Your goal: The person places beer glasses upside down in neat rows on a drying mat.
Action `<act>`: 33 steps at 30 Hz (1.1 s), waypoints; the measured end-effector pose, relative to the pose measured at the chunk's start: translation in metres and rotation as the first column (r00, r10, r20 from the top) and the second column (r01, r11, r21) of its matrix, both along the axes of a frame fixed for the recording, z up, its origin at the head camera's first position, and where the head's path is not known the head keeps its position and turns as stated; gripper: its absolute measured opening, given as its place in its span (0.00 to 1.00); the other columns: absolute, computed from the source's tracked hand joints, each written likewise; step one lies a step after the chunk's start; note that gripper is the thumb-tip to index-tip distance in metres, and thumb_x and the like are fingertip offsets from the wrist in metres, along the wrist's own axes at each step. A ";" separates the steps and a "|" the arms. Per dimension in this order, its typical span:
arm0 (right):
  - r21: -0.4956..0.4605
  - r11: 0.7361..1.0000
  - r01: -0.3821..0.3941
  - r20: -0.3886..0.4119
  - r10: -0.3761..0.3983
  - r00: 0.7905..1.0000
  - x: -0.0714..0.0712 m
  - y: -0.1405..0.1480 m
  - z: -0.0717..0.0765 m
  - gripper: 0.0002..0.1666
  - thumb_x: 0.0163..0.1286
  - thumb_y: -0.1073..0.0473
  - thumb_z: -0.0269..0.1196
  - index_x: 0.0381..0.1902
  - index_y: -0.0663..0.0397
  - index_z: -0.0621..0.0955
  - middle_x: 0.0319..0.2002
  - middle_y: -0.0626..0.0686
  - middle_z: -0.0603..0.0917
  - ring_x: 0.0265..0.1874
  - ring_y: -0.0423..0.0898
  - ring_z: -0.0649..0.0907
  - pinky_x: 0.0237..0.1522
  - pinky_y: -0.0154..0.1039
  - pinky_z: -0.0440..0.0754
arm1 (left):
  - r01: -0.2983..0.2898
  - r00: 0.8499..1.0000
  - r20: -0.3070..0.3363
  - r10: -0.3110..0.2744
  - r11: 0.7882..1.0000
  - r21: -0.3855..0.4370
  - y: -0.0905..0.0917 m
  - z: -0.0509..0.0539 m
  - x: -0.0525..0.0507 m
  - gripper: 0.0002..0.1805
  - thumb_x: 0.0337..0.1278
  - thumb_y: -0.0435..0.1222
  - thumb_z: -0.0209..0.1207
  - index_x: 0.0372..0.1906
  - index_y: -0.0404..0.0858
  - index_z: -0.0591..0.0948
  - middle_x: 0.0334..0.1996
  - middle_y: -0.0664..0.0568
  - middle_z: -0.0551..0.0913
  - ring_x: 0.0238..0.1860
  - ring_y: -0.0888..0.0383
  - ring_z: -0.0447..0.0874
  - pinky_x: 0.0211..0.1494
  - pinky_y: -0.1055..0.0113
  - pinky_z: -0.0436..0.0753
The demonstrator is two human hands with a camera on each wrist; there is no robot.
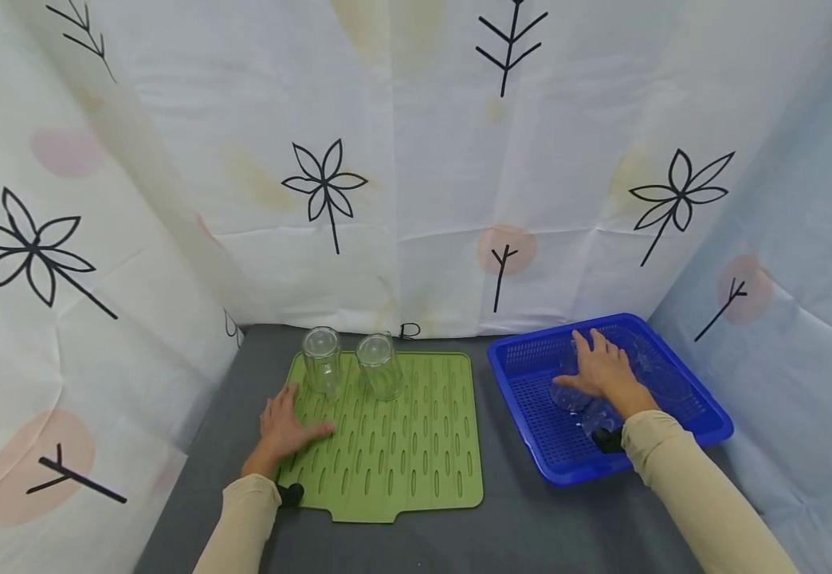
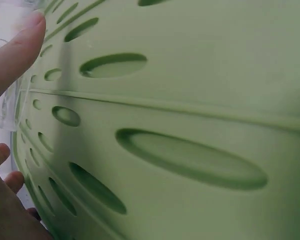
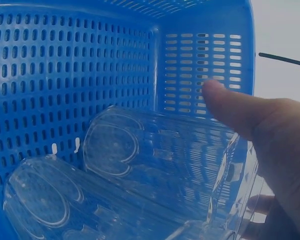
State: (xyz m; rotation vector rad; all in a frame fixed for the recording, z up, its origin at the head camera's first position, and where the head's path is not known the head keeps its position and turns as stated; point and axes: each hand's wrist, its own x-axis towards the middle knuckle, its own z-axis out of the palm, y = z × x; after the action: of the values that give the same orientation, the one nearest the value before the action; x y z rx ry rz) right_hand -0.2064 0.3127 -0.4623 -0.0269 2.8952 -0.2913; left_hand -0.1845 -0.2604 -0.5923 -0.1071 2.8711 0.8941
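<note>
My left hand (image 1: 285, 426) is at the left edge of a green drying mat (image 1: 430, 446), fingers spread and thumb out, holding nothing. Upside down at the back of this mat stand two clear glass mugs, a left one (image 1: 322, 363) and a right one (image 1: 382, 373). My right hand (image 1: 602, 371) reaches into a blue plastic basket (image 1: 547, 450), over clear glasses lying there. In the right wrist view the thumb is extended beside the rim of one glass (image 3: 160, 150), with fingertips partly hidden behind it. Another glass (image 3: 55, 195) lies alongside.
A dark grey tabletop (image 1: 488, 534) carries the mat on the left and the basket on the right. White patterned cloth (image 1: 430, 159) hangs behind and at both sides. A thin black loop (image 1: 410, 328) lies at the table's back edge.
</note>
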 end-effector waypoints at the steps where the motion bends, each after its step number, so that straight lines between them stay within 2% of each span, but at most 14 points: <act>1: 0.004 1.000 -0.001 0.001 0.001 1.000 0.000 0.000 0.000 0.64 0.65 0.39 0.70 0.80 0.69 0.49 0.76 0.80 0.47 0.72 0.83 0.53 0.72 0.77 0.52 | 0.003 1.000 0.000 -0.003 1.000 -0.003 0.000 -0.002 0.000 0.72 0.39 0.64 0.76 0.82 0.35 0.49 0.81 0.30 0.45 0.79 0.22 0.36 0.77 0.25 0.41; 5: 0.024 1.000 -0.006 0.006 0.005 1.000 0.000 -0.002 0.002 0.60 0.65 0.45 0.71 0.79 0.68 0.51 0.75 0.80 0.49 0.71 0.83 0.55 0.71 0.77 0.55 | 0.014 1.000 0.007 -0.014 1.000 -0.005 -0.003 -0.008 0.002 0.73 0.37 0.63 0.77 0.82 0.37 0.49 0.82 0.32 0.41 0.80 0.24 0.32 0.77 0.25 0.39; 12: 0.049 0.999 -0.014 0.012 0.014 1.000 0.001 -0.004 0.002 0.59 0.64 0.48 0.73 0.80 0.66 0.53 0.73 0.80 0.58 0.69 0.84 0.59 0.72 0.78 0.53 | 0.049 0.999 0.019 -0.048 0.997 -0.051 0.000 -0.010 0.007 0.72 0.39 0.63 0.76 0.82 0.35 0.49 0.82 0.32 0.38 0.80 0.24 0.31 0.77 0.25 0.39; 16: 0.049 0.999 -0.023 -0.028 0.024 0.999 0.003 -0.003 0.000 0.61 0.63 0.50 0.74 0.80 0.65 0.52 0.71 0.80 0.61 0.68 0.83 0.62 0.72 0.79 0.51 | 0.060 0.998 -0.008 -0.060 0.998 -0.017 0.003 -0.010 0.011 0.72 0.36 0.65 0.76 0.82 0.33 0.52 0.82 0.32 0.39 0.79 0.23 0.31 0.77 0.25 0.38; 21: 0.042 0.999 -0.026 -0.053 0.029 0.998 0.003 -0.007 0.001 0.59 0.63 0.50 0.74 0.80 0.66 0.54 0.70 0.80 0.64 0.67 0.83 0.65 0.72 0.79 0.51 | 0.073 0.997 -0.027 -0.073 0.997 0.009 0.000 -0.011 0.014 0.74 0.36 0.71 0.72 0.82 0.34 0.51 0.83 0.34 0.38 0.79 0.24 0.26 0.77 0.26 0.33; 25: 0.036 0.999 -0.022 -0.056 0.024 0.998 0.003 -0.008 0.004 0.58 0.62 0.49 0.74 0.79 0.67 0.57 0.68 0.81 0.65 0.66 0.83 0.66 0.70 0.80 0.52 | 0.083 0.996 -0.014 -0.083 0.997 -0.001 -0.002 -0.014 0.011 0.74 0.37 0.72 0.70 0.83 0.36 0.49 0.83 0.35 0.37 0.80 0.25 0.25 0.77 0.27 0.31; 33: 0.049 0.999 -0.024 -0.051 0.027 0.998 0.000 -0.009 0.010 0.59 0.60 0.45 0.75 0.77 0.69 0.61 0.66 0.82 0.67 0.66 0.83 0.66 0.68 0.82 0.54 | 0.077 0.997 0.021 -0.076 0.997 -0.026 -0.004 -0.019 0.004 0.72 0.40 0.66 0.73 0.83 0.35 0.47 0.83 0.36 0.36 0.80 0.26 0.24 0.77 0.27 0.30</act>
State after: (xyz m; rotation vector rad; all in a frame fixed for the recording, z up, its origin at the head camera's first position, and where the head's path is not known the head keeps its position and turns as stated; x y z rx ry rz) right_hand -0.2065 0.3035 -0.4518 -0.0641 2.9491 -0.2193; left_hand -0.1806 -0.2644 -0.6109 -0.0088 2.8478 0.8364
